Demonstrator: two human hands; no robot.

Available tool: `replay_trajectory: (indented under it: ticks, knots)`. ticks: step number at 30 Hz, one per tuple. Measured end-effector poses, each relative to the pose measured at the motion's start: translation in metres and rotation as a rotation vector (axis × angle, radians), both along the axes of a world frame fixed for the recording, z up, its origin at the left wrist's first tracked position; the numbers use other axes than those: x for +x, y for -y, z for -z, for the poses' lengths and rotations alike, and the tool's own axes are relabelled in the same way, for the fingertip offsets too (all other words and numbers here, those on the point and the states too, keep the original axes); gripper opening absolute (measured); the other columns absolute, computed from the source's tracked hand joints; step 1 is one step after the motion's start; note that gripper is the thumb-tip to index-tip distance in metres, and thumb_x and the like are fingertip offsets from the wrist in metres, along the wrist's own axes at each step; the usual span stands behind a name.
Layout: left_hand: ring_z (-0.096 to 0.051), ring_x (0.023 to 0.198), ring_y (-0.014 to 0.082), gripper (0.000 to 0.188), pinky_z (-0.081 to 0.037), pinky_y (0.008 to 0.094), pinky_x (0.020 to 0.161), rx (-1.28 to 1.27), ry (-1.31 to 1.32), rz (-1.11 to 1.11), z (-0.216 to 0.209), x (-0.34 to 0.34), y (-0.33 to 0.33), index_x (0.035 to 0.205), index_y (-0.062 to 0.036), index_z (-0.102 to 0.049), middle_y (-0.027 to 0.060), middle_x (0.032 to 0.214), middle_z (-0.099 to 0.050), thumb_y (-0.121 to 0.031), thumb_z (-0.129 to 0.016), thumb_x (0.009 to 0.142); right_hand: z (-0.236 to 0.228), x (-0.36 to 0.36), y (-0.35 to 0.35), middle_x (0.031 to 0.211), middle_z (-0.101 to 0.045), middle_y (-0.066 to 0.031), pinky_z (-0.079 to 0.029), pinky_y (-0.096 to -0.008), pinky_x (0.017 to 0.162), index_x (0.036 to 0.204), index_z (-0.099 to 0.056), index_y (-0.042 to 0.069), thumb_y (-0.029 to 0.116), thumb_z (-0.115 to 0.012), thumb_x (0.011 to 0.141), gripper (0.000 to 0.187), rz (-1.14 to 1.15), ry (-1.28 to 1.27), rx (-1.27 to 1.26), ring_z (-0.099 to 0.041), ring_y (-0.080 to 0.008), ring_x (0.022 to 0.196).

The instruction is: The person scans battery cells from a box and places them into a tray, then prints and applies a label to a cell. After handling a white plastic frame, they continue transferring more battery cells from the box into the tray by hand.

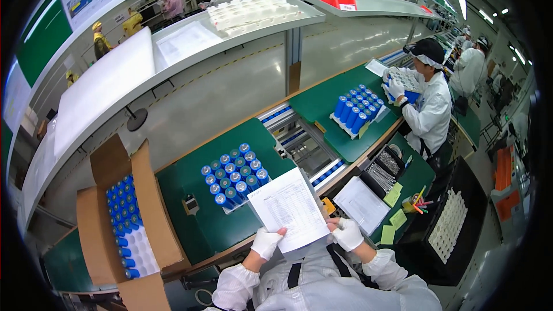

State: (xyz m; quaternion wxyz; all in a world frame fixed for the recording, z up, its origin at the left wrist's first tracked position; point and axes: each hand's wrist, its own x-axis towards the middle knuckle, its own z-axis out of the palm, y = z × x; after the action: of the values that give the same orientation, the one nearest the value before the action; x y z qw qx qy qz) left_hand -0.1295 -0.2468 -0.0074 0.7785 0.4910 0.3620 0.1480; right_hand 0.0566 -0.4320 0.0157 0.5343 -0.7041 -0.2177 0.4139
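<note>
A white printed sheet (pixel 290 212), with a table on it and other paper under it, is held up in front of me. My left hand (pixel 268 242), in a white fingerless glove, is closed on its lower left edge with the thumb on top. My right hand (pixel 347 234), gloved the same way, pinches the lower right edge. Just beyond the paper, a block of blue cylindrical battery cells (pixel 235 176) stands upright in rows on the green work surface (pixel 190 236). The paper hides part of the bench edge and conveyor.
On the left, an open cardboard box (pixel 167 219) holds more blue cells. A roller conveyor (pixel 305 138) crosses the bench. To the right are another paper (pixel 362 204), a black bin (pixel 381 173) of metal parts and a black crate (pixel 461 253). A co-worker (pixel 429 98) handles a cell tray.
</note>
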Motion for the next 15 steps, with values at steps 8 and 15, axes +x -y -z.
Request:
replay_trajectory:
  ticks: [8,15]
  knots:
    - [-0.063,0.098,0.018,0.035,-0.049,0.0287,0.088,0.056,-0.005,-0.093,0.019,-0.016,-0.009,0.118,0.0063,-0.06,0.0114,0.112,-0.066,-0.013,-0.068,0.09,0.026,0.012,-0.03,0.076,-0.068,-0.0085,-0.047,-0.024,0.048,0.101,-0.067,-0.004,0.012,-0.061,0.093,0.019,0.092,-0.049,0.045,-0.063,-0.0137,0.054]
    - [-0.069,0.092,0.0251,0.035,-0.053,0.028,0.07,-0.222,-0.171,-0.305,0.056,-0.089,-0.006,0.121,-0.0006,-0.056,0.0156,0.115,-0.066,-0.026,-0.058,0.096,0.152,0.126,-0.072,0.084,-0.07,-0.018,-0.051,-0.0371,0.074,0.096,-0.067,-0.003,0.014,-0.061,0.09,0.019,0.295,0.618,-0.129,-0.068,-0.0269,0.077]
